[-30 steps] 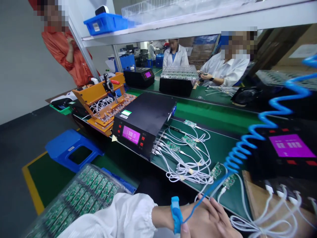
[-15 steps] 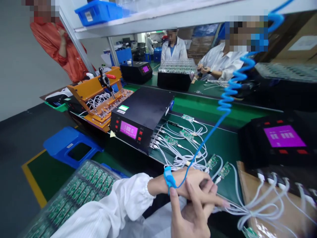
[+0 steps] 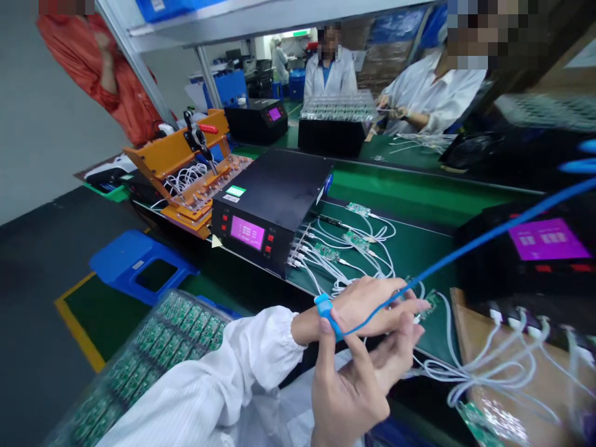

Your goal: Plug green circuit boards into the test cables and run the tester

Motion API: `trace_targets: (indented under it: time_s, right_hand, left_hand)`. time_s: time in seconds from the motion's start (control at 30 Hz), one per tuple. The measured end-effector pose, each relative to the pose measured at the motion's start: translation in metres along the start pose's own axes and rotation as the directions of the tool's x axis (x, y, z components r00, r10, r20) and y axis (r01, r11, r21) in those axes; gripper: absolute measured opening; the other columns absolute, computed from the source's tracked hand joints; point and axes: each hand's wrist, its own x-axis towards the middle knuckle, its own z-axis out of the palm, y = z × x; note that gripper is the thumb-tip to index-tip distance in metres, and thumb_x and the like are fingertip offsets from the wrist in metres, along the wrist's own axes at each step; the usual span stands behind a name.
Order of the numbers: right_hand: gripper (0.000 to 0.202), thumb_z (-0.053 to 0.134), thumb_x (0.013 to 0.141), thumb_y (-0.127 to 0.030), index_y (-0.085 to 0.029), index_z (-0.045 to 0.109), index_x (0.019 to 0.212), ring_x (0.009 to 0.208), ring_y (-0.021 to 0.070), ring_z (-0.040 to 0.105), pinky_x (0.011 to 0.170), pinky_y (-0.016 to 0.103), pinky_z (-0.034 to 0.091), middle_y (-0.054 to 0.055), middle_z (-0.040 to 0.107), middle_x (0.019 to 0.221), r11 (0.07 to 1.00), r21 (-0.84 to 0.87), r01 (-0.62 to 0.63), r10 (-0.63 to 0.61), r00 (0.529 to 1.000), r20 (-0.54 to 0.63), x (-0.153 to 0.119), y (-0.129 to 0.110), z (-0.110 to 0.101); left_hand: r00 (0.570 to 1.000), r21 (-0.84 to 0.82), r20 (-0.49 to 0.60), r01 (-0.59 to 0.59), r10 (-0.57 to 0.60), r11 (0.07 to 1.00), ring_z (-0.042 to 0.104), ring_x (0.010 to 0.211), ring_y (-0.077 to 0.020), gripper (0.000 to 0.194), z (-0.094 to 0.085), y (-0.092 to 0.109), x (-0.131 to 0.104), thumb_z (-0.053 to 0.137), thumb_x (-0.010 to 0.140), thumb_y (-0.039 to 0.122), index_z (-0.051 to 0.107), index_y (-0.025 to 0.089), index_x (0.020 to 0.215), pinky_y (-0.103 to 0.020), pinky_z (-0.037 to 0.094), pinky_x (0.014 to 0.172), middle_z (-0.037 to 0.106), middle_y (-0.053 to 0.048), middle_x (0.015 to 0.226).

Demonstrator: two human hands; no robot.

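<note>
A blue anti-static wrist strap [image 3: 328, 317] circles the wrist of my left hand [image 3: 372, 303], which is held palm down with its fingers stretched out and nothing in them. My right hand [image 3: 356, 385] is beneath it, thumb and index finger pinching the strap, its other fingers spread under the left palm. From the strap a blue cord [image 3: 470, 245] runs up to the right edge. Just past my left fingertips lies a green circuit board [image 3: 432, 303] with a white cable [image 3: 447, 323]. Other boards [image 3: 357, 239] on cables lie on the green bench.
A black test box [image 3: 274, 192] with a pink screen stands ahead, an orange fixture [image 3: 174, 161] to its left. Another black box [image 3: 516, 248] is at right. A tray of circuit boards [image 3: 153, 354] sits lower left, near a blue stool [image 3: 116, 261]. Co-workers [image 3: 433, 93] are across the bench.
My right thumb and index finger have closed on the strap. Both hands have risen slightly, and the blue cord now stretches more to the right.
</note>
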Motion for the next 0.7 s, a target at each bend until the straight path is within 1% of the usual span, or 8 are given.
trace_targets:
  time_s: [0.07,0.13,0.23,0.27,0.37,0.5,0.6,0.7]
  right_hand:
    - [0.006,0.080,0.087,-0.020,-0.015,0.077,0.090,0.158,0.0467,0.020,0.123,0.073,0.029,0.013,0.036,0.167,1.000,-0.013,-0.009,0.010,1.000,0.007,0.002,-0.002,0.004]
    - [0.008,0.080,0.088,-0.023,-0.016,0.078,0.089,0.158,0.0469,0.019,0.124,0.073,0.026,0.013,0.035,0.168,0.999,-0.037,-0.001,0.002,1.000,0.023,0.004,-0.002,0.006]
    - [0.009,0.081,0.087,-0.024,-0.016,0.078,0.089,0.158,0.0465,0.020,0.124,0.074,0.025,0.013,0.037,0.166,0.998,-0.047,0.051,-0.049,0.998,0.036,0.009,0.001,0.008]
    - [0.009,0.081,0.088,-0.025,-0.016,0.077,0.088,0.157,0.0463,0.022,0.123,0.074,0.026,0.013,0.038,0.165,0.997,-0.041,0.061,-0.060,0.998,0.031,0.011,0.002,0.008]
    - [0.014,0.079,0.089,-0.028,-0.015,0.075,0.087,0.155,0.0454,0.030,0.120,0.076,0.029,0.016,0.045,0.160,0.999,-0.012,0.047,-0.047,0.999,-0.005,0.019,0.005,0.011]
    - [0.016,0.077,0.092,-0.030,-0.015,0.075,0.090,0.152,0.0419,0.039,0.121,0.072,0.033,0.017,0.050,0.155,0.999,0.052,-0.005,0.007,0.999,-0.039,0.032,0.005,0.018]
    - [0.017,0.075,0.093,-0.031,-0.014,0.075,0.094,0.152,0.0403,0.039,0.121,0.069,0.036,0.016,0.046,0.158,0.997,0.073,-0.008,0.012,0.999,-0.050,0.038,0.004,0.024]
    - [0.016,0.073,0.094,-0.028,-0.012,0.076,0.097,0.153,0.0393,0.037,0.122,0.066,0.036,0.018,0.043,0.160,0.995,0.098,-0.006,0.011,0.999,-0.042,0.036,0.003,0.028]
  left_hand:
    - [0.995,0.037,-0.020,-0.101,0.102,0.994,0.070,0.078,-0.0154,0.034,-0.001,-0.001,0.001,0.049,0.104,0.049,0.067,0.023,0.112,-0.026,0.051,0.070,0.075,-0.001,0.086]
    - [0.976,0.159,-0.058,-0.198,0.209,0.967,0.071,0.085,-0.0178,0.034,-0.003,-0.002,0.003,0.047,0.105,0.047,0.065,0.021,0.118,-0.029,0.052,0.073,0.076,-0.003,0.094]
    - [0.948,0.344,-0.093,-0.256,0.305,0.903,0.071,0.089,-0.0195,0.034,-0.007,-0.003,0.006,0.040,0.108,0.044,0.063,0.020,0.119,-0.031,0.052,0.069,0.075,-0.006,0.106]
    - [0.946,0.396,-0.089,-0.253,0.311,0.883,0.071,0.090,-0.0198,0.034,-0.009,-0.002,0.007,0.038,0.109,0.042,0.063,0.020,0.117,-0.031,0.051,0.067,0.075,-0.006,0.107]
    - [0.960,0.554,-0.085,-0.177,0.267,0.813,0.069,0.098,-0.0217,0.031,-0.019,0.003,0.012,0.040,0.109,0.036,0.065,0.019,0.112,-0.031,0.051,0.066,0.075,-0.007,0.107]
    - [0.952,0.673,-0.178,-0.067,0.250,0.737,0.065,0.111,-0.0254,0.032,-0.035,0.009,0.019,0.040,0.109,0.033,0.065,0.014,0.117,-0.033,0.054,0.076,0.074,-0.010,0.110]
    - [0.944,0.659,-0.237,-0.016,0.228,0.752,0.062,0.114,-0.0255,0.032,-0.046,0.010,0.021,0.042,0.109,0.033,0.065,0.014,0.120,-0.035,0.054,0.084,0.075,-0.009,0.112]
    - [0.935,0.597,-0.288,0.004,0.209,0.803,0.062,0.110,-0.0234,0.030,-0.054,0.010,0.020,0.044,0.109,0.036,0.065,0.016,0.117,-0.034,0.053,0.085,0.075,-0.006,0.111]
